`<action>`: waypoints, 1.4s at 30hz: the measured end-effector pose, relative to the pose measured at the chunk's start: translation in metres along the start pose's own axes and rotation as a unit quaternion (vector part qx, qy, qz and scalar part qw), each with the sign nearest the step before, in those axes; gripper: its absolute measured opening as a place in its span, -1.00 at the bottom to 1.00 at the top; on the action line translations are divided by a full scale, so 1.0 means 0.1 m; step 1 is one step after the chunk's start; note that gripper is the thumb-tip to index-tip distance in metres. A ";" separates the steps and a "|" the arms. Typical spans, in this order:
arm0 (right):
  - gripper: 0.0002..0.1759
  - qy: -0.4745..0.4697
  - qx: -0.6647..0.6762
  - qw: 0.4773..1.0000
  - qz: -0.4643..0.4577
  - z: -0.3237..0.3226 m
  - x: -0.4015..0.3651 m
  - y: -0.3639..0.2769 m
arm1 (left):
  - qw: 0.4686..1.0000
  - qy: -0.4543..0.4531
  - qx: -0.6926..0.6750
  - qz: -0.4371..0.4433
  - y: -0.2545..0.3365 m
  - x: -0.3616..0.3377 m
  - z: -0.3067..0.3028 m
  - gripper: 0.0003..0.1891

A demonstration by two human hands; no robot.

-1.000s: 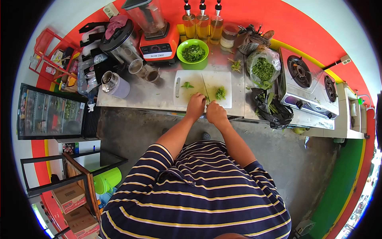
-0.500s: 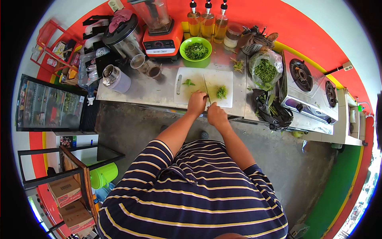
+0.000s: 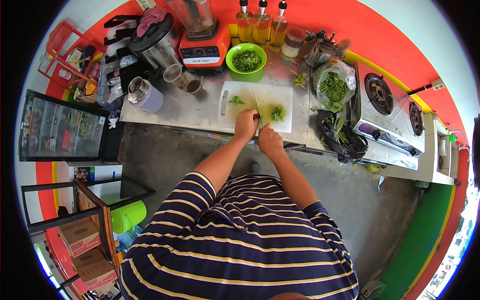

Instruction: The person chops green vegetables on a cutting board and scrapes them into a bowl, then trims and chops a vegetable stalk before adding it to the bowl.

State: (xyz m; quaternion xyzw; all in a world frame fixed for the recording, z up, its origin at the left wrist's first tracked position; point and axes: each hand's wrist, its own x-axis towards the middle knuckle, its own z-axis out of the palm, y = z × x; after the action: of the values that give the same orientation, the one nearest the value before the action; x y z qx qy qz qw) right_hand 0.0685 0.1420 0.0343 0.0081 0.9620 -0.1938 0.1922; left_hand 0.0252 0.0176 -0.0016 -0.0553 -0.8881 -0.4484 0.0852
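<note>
My right hand [image 3: 270,140] is closed around the handle of a knife [image 3: 258,107], whose thin blade points away from me across the white cutting board [image 3: 285,97]. My left hand [image 3: 246,125] rests on the board's near edge, fingers curled beside the blade. A small dark bit shows at its fingertips, too small to name. Chopped green leaves [image 3: 278,113] lie in a small heap right of the blade. A loose green sprig [image 3: 236,100] lies to its left. Behind the board stands a green bowl [image 3: 246,75] of cut greens.
A plastic bag of greens [image 3: 333,90] and a black bag with stems [image 3: 345,137] lie right of the board, beside a gas stove [image 3: 390,110]. An orange blender [image 3: 204,47], oil bottles [image 3: 261,27] and plastic cups [image 3: 193,86] stand at the back and left of the steel counter [image 3: 200,112].
Both hands have shifted very slightly, with the knife now a little more tilted to the left. The chopped heap and the sprig look about the same.
</note>
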 end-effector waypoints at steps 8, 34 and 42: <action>-0.62 -0.018 0.030 0.999 0.038 -0.06 -0.08 -0.09 | 0.998 0.021 0.016 0.063 -0.03 -0.01 -0.04 -0.95; -0.57 0.037 0.084 0.995 -0.031 -0.12 0.01 0.21 | 0.964 -0.027 -0.169 -0.203 -0.09 -0.14 -0.58 -0.66; -0.53 -0.015 0.105 0.989 -0.101 -0.18 -0.09 0.54 | 0.987 0.038 -0.090 -0.130 -0.59 0.02 -0.73 -0.71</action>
State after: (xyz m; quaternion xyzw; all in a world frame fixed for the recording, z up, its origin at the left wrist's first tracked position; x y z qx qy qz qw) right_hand 0.0752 0.1989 0.0332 -0.0714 0.9292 -0.3123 0.1841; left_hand 0.0204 -0.0762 -0.0044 0.0705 -0.8401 -0.5351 0.0542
